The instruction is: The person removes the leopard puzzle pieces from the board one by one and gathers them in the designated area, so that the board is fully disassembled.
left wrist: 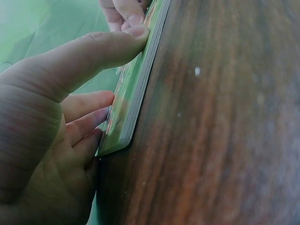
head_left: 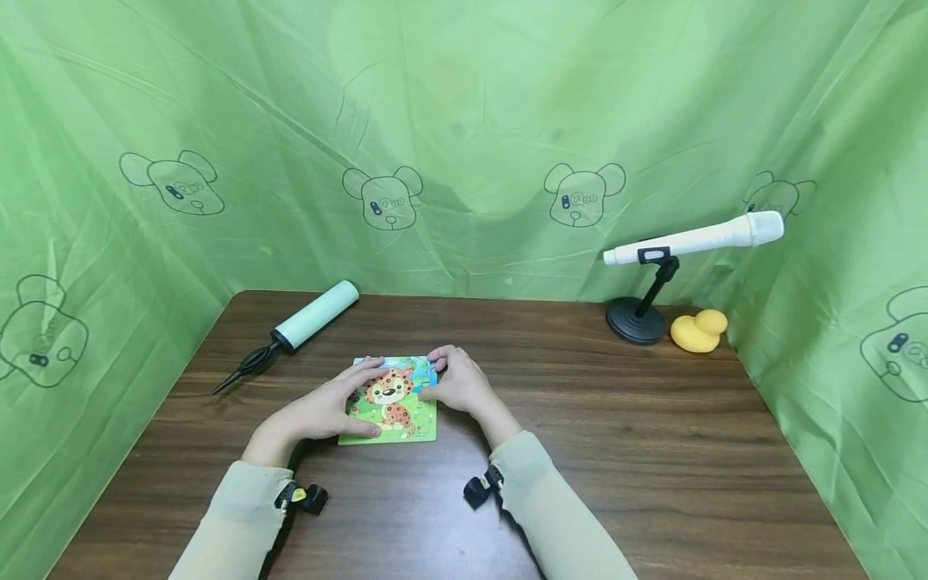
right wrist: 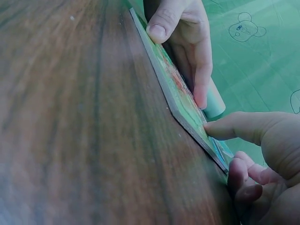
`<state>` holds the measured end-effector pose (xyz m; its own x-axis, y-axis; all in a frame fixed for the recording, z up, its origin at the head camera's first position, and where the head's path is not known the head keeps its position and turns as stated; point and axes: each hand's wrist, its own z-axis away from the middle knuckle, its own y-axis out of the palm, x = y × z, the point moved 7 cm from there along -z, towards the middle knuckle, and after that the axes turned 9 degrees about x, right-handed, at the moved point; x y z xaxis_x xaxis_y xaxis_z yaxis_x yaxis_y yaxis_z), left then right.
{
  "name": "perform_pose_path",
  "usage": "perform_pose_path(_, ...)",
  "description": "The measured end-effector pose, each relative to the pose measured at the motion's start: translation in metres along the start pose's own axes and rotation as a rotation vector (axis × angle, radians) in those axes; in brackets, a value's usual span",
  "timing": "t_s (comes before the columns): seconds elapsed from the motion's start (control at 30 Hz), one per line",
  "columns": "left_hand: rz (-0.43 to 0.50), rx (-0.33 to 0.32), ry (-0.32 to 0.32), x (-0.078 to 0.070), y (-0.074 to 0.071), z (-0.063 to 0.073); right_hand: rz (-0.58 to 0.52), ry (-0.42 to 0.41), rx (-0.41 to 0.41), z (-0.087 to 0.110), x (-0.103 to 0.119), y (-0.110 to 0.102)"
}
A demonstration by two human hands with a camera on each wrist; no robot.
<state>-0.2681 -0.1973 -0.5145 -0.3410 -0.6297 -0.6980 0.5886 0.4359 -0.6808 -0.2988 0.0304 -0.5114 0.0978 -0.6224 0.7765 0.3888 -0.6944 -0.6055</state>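
Nearest are the pale long sleeves (head_left: pixel 232 515) of a person, each with a small black wrist camera (head_left: pixel 313 499) at the cuff; the dark brown wood-grain tabletop (head_left: pixel 616 451) runs away beneath them. The left hand (head_left: pixel 326 411) comes in over the left side of a thin, flat, green-and-blue board with a spotted cartoon cat (head_left: pixel 397 412); its grip is wide, the thumb resting on the printed face close to the near edge, the longer fingers reaching along the left side toward the far edge. The right hand (head_left: pixel 464 387) is at the far right corner; its grip is narrower, thumb on the face and other fingers bent beside the edge, though whether it pinches the board or merely touches it I cannot tell.

The board lies flat, between the two hands and touched by both, so neither is clearly nearer; it looks roughly square, with no marked long axis, its near edge running left to right; from the right grip it extends leftward and toward the person.

Beyond, to the left, a mint-green cylinder with a black end and dark cord (head_left: pixel 319 314) slants away to the right; at far right sit a yellow rubber-look duck (head_left: pixel 698 331) and, beside it, a white microphone (head_left: pixel 703 240) on a round-based black stand (head_left: pixel 636 320); behind hangs a green curtain with bear-head outlines (head_left: pixel 464 121).
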Motion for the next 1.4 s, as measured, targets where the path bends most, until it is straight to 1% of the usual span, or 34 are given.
perform_pose_path(0.23,0.000,-0.003,0.005,0.0012,0.0004,0.0013,-0.025,-0.045,-0.020,-0.0019,0.0008,-0.0008)
perform_pose_path(0.4,0.008,0.002,0.003,0.0020,0.0012,0.0018,-0.083,-0.059,-0.033,-0.0031,-0.0021,-0.0006)
perform_pose_path(0.53,0.010,0.005,-0.005,0.0031,0.0018,0.0017,-0.109,-0.077,-0.043,-0.0036,-0.0036,-0.0005)
perform_pose_path(0.67,0.021,0.007,-0.005,0.0040,0.0022,0.0018,-0.096,-0.097,-0.042,-0.0037,-0.0027,-0.0001)
perform_pose_path(0.87,0.026,0.005,0.001,0.0048,0.0030,0.0022,-0.054,-0.088,-0.036,-0.0037,-0.0034,0.0011)
perform_pose_path(0.97,0.032,0.003,0.004,0.0048,0.0031,0.0026,-0.062,-0.082,-0.027,-0.0043,-0.0050,0.0015)
perform_pose_path(1.13,0.045,0.008,0.011,0.0045,0.0029,0.0033,-0.092,-0.104,-0.012,-0.0054,-0.0070,0.0017)
perform_pose_path(1.2,0.047,0.010,0.011,0.0046,0.0024,0.0035,-0.086,-0.111,-0.018,-0.0050,-0.0064,0.0005)
perform_pose_path(1.4,0.032,0.006,0.006,0.0037,-0.0006,0.0030,-0.068,-0.081,-0.048,-0.0028,-0.0035,-0.0055)
